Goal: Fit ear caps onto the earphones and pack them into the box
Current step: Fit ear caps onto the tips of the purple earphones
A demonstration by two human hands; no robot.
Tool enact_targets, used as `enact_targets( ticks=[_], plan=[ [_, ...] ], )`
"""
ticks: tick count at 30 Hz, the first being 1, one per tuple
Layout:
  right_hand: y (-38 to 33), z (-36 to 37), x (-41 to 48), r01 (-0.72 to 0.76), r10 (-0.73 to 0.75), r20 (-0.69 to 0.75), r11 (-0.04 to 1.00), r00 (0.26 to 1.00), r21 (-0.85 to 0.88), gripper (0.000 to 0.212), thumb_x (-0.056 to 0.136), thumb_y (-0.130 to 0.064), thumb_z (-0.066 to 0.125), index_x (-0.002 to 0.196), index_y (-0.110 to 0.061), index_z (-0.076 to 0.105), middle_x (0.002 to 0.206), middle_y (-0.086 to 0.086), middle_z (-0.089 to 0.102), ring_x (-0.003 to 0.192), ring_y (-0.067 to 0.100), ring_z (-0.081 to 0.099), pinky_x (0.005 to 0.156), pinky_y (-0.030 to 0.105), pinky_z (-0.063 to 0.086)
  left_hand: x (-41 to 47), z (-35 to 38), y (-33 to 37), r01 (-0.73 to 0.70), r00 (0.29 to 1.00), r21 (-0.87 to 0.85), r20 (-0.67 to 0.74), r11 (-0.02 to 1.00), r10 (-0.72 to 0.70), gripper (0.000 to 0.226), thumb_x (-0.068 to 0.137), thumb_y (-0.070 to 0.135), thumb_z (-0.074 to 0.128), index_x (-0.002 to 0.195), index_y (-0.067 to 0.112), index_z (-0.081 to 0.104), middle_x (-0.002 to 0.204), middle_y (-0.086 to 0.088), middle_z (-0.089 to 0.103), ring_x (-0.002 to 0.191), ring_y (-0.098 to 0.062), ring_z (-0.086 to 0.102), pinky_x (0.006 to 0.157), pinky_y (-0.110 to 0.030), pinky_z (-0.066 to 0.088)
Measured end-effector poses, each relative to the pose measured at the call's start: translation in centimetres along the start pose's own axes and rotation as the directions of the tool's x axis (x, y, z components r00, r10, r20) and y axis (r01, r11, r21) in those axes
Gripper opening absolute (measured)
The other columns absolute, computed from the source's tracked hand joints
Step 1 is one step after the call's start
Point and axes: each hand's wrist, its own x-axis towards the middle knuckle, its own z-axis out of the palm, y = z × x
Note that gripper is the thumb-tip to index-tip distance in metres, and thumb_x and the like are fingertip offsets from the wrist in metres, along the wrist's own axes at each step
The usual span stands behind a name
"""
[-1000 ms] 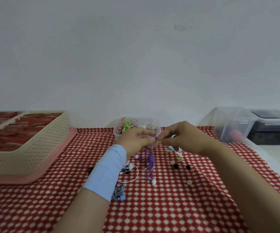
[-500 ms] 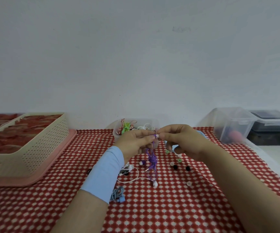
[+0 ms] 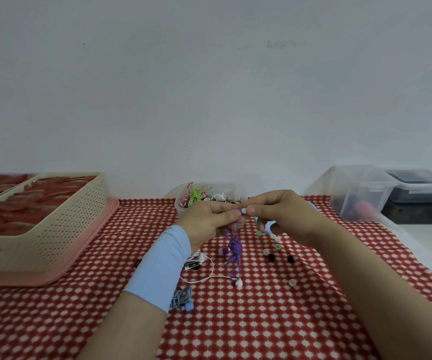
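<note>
**While the Bud Is Held Raised: Seating a White Ear Cap**

While both hands meet above the red-and-white patterned tablecloth [image 3: 261,320], the work sits between their fingertips. The left hand [image 3: 209,219] pinches the bud end of the purple wired earphone [image 3: 234,252] between thumb and forefinger, other fingers curled. The right hand [image 3: 285,216] pinches a small white ear cap [image 3: 244,210] in the same way and holds it against the bud. Whether the cap is fully seated cannot be told at this size.

The bud is raised off the cloth, probably so that both thumbs can press along one axis. The bundled purple cable hangs down below the left hand, and its lower loops reach the cloth.

Spare parts lie within reach of the right hand:
- a green ear cap [image 3: 277,246]
- a black ear cap [image 3: 270,257]
- a loose white ear cap [image 3: 292,282]

A white wired earphone [image 3: 238,284] and a coiled blue earphone [image 3: 183,300] lie near the left forearm, apparently awaiting caps.

Just behind the hands stands a clear plastic tub [image 3: 181,211] holding coiled earphones. It is judged to be the packing box, placed close so that a finished set needs only a short reach.

A cream perforated basket [image 3: 67,229] stands well apart at far left. A clear lidded container [image 3: 360,193] stands at far right.
</note>
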Motion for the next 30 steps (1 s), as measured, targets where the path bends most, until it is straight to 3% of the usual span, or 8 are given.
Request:
enact_targets(
  ticks=[5, 9, 12, 14, 18, 23, 27, 30],
  plan=[
    [0.4, -0.1, 0.3, -0.073, 0.069, 0.078, 0.996, 0.995, 0.053, 0.015, 0.086, -0.016, 0.074, 0.098, -0.017, 0.083, 0.082, 0.006, 0.073, 0.059, 0.012, 0.052, 0.044, 0.02, 0.028, 0.0, 0.1, -0.2, -0.01, 1.0, -0.008, 0.018, 1.0, 0.01, 0.022, 0.09, 0.006, 0.066, 0.111, 0.005, 0.072, 0.089, -0.007, 0.074, 0.074, -0.009, 0.064, 0.082, -0.028, 0.055],
    [0.7, -0.3, 0.6, -0.12, 0.106, 0.125, 0.986, 0.987, 0.116, 0.026, 0.076, -0.022, 0.075, 0.099, -0.013, 0.082, 0.08, 0.004, 0.072, 0.059, 0.011, 0.052, 0.043, 0.019, 0.023, 0.1, 0.3, -0.4, -0.018, 1.0, -0.026, 0.022, 0.999, 0.019, 0.022, 0.09, 0.006, 0.066, 0.111, 0.005, 0.072, 0.094, -0.014, 0.073, 0.084, -0.017, 0.063, 0.095, -0.037, 0.052],
    [0.8, -0.4, 0.6, -0.138, 0.119, 0.159, 0.984, 0.98, 0.112, 0.016, 0.084, -0.019, 0.072, 0.095, -0.015, 0.083, 0.081, 0.003, 0.073, 0.06, 0.01, 0.052, 0.043, 0.018, 0.022, 0.1, 0.4, -0.5, -0.021, 0.999, 0.001, 0.029, 1.0, 0.021, 0.021, 0.089, 0.005, 0.067, 0.109, 0.004, 0.073, 0.097, -0.016, 0.072, 0.086, -0.021, 0.062, 0.092, -0.036, 0.054],
    [0.8, -0.4, 0.6, -0.133, 0.112, 0.169, 0.984, 0.979, 0.12, 0.016, 0.081, -0.021, 0.073, 0.093, -0.016, 0.083, 0.081, 0.003, 0.073, 0.061, 0.01, 0.053, 0.041, 0.018, 0.023, 0.1, 0.5, -0.5, -0.013, 0.999, -0.045, 0.045, 0.999, 0.015, 0.019, 0.089, 0.004, 0.065, 0.106, 0.004, 0.073, 0.095, -0.014, 0.072, 0.09, -0.022, 0.062, 0.091, -0.035, 0.054],
    [0.7, -0.7, 0.4, -0.136, 0.105, 0.194, 0.979, 0.975, 0.152, 0.02, 0.076, -0.023, 0.074, 0.094, -0.016, 0.083, 0.084, 0.004, 0.074, 0.063, 0.01, 0.058, 0.039, 0.016, 0.026, 0.1, 0.7, -0.6, 0.005, 0.997, -0.158, 0.075, 0.988, 0.007, 0.021, 0.089, 0.005, 0.063, 0.108, 0.004, 0.071, 0.103, -0.02, 0.069, 0.105, -0.032, 0.06, 0.102, -0.043, 0.048],
    [0.5, -0.7, 0.4, -0.145, 0.121, 0.18, 0.981, 0.976, 0.126, 0.023, 0.074, -0.025, 0.076, 0.094, -0.016, 0.083, 0.084, 0.006, 0.074, 0.064, 0.012, 0.058, 0.041, 0.017, 0.026, 0.0, 0.7, -0.4, -0.021, 0.998, -0.107, 0.065, 0.994, 0.028, 0.024, 0.084, 0.007, 0.067, 0.107, 0.003, 0.072, 0.096, -0.017, 0.071, 0.098, -0.029, 0.063, 0.096, -0.038, 0.054],
    [-0.2, -0.7, 0.2, -0.171, 0.161, 0.159, 0.984, 0.974, 0.057, 0.026, 0.073, -0.026, 0.079, 0.097, -0.017, 0.083, 0.087, 0.006, 0.076, 0.062, 0.013, 0.06, 0.04, 0.018, 0.03, 0.2, 0.4, -0.3, -0.042, 0.999, 0.026, 0.035, 0.999, 0.041, 0.019, 0.085, 0.006, 0.07, 0.104, 0.003, 0.074, 0.089, -0.012, 0.072, 0.077, -0.015, 0.062, 0.078, -0.026, 0.054],
    [-0.4, -0.8, 0.2, -0.194, 0.197, 0.133, 0.98, 0.971, -0.034, 0.017, 0.081, -0.021, 0.079, 0.098, -0.016, 0.083, 0.086, 0.004, 0.077, 0.063, 0.013, 0.061, 0.042, 0.019, 0.032, 0.1, 0.6, -0.5, -0.034, 0.999, 0.08, 0.012, 0.996, 0.033, 0.017, 0.085, 0.004, 0.07, 0.102, 0.005, 0.075, 0.09, -0.01, 0.075, 0.081, -0.016, 0.065, 0.084, -0.03, 0.056]
  ],
)
